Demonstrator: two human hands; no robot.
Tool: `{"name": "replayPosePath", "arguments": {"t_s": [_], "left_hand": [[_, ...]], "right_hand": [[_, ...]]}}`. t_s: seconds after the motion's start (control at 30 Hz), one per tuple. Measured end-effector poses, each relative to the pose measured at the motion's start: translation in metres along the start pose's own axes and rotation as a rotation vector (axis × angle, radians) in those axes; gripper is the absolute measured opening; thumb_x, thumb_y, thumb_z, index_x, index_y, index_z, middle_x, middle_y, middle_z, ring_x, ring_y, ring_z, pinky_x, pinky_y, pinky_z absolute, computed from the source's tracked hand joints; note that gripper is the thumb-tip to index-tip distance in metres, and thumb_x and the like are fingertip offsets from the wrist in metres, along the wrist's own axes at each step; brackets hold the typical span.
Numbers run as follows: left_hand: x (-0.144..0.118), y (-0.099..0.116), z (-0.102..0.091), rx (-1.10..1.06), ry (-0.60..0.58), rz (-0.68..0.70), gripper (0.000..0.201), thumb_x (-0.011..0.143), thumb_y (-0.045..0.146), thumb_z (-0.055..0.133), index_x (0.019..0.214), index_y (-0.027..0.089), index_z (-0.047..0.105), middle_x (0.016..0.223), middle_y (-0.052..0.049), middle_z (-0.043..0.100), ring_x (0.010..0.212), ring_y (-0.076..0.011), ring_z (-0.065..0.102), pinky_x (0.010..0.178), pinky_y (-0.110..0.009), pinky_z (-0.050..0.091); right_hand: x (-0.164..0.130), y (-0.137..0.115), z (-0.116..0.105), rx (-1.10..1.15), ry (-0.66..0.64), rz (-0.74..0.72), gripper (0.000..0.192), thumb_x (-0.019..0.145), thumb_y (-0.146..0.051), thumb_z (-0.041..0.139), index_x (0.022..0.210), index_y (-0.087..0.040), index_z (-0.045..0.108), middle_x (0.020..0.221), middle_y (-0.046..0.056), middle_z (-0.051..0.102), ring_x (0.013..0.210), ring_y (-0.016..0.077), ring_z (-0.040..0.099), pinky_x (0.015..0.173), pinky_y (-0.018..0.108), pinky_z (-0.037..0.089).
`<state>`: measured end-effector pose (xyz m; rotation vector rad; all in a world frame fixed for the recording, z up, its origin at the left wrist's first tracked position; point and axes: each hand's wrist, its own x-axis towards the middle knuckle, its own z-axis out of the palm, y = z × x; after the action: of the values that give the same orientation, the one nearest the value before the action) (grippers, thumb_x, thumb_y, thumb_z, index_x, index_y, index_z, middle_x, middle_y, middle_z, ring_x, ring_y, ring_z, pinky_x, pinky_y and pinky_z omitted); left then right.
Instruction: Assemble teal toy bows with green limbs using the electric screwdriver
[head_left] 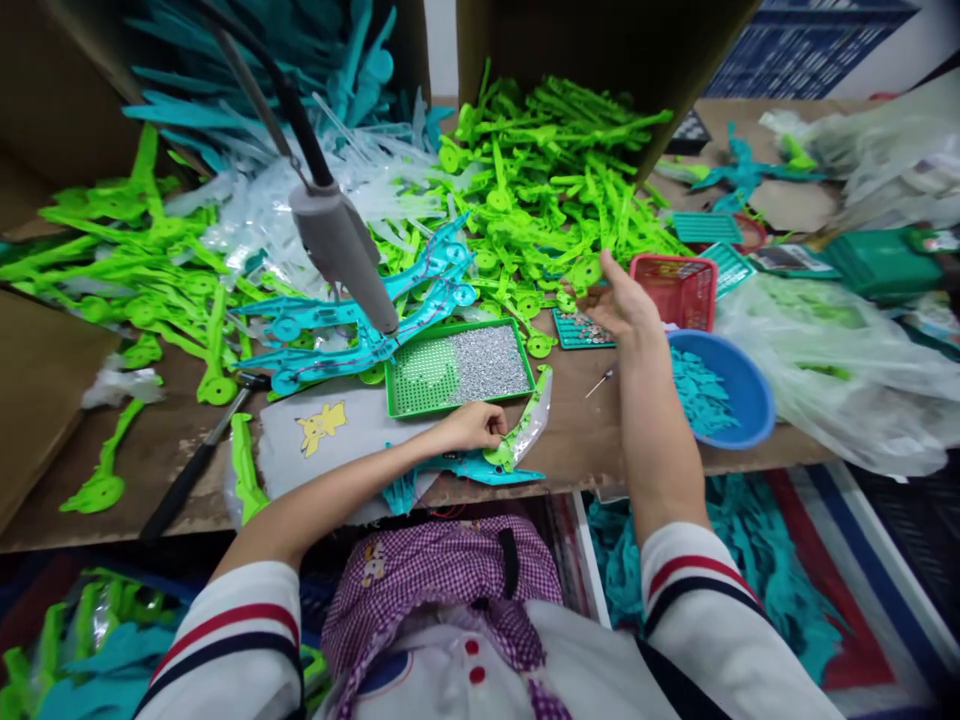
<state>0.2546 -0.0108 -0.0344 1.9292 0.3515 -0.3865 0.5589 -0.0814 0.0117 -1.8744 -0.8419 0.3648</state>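
Pinching bagged green-and-teal toy piece (517, 445) at surface (577, 445) edge, left hand (472, 427) fingers clenched on it; right hand (619, 300) open, empty, over green pile (555, 180). Piece looks light, stiff plastic, wrapper slippery; grip mid-body, not wrapper

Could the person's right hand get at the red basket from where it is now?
Probably yes. The right hand hovers open just left of the red basket, which stands on the table with its top open; nothing lies between them, so the way looks free.
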Motion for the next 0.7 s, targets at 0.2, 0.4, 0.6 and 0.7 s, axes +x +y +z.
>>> {"name": "replayPosePath", "arguments": {"t_s": [0.2,0.4,0.6,0.7], "left_hand": [[0.001,-0.001,0.000,-0.004,0.007,0.023,0.020,0.065,0.010,0.065,0.083,0.016,0.068,0.074,0.001,0.066,0.067,-0.0121,0.056,0.064,-0.024,0.039],[-0.002,0.000,0.001,-0.020,0.018,0.029,0.018,0.068,0.012,0.065,0.086,0.015,0.068,0.076,0.000,0.066,0.069,-0.0129,0.057,0.066,-0.025,0.042],[-0.003,0.001,0.000,-0.033,0.009,0.036,0.022,0.066,0.008,0.064,0.087,0.015,0.067,0.072,0.002,0.064,0.067,-0.0112,0.056,0.065,-0.023,0.041],[-0.002,0.002,-0.001,-0.036,0.004,0.035,0.023,0.066,0.009,0.065,0.088,0.015,0.066,0.073,0.002,0.064,0.067,-0.0115,0.057,0.064,-0.023,0.041]], "right_hand": [[-0.066,-0.014,-0.001,0.322,-0.119,0.069,0.077,0.092,-0.080,0.026,0.118,-0.021,0.070,0.100,0.012,0.075,0.091,0.0226,0.070,0.077,0.040,0.058],[-0.167,-0.035,0.004,0.243,0.135,-0.047,0.058,0.095,-0.070,0.037,0.121,-0.028,0.068,0.104,0.007,0.070,0.093,0.0214,0.066,0.080,0.039,0.055],[-0.277,-0.037,0.036,-0.415,0.426,-0.022,0.037,0.079,-0.054,0.073,0.102,-0.026,0.072,0.097,0.008,0.056,0.095,0.0291,0.059,0.088,0.051,0.046],[-0.283,-0.040,0.064,-0.590,0.342,-0.015,0.033,0.084,-0.054,0.067,0.102,-0.026,0.071,0.094,0.009,0.058,0.095,0.0304,0.059,0.089,0.051,0.039]]}}
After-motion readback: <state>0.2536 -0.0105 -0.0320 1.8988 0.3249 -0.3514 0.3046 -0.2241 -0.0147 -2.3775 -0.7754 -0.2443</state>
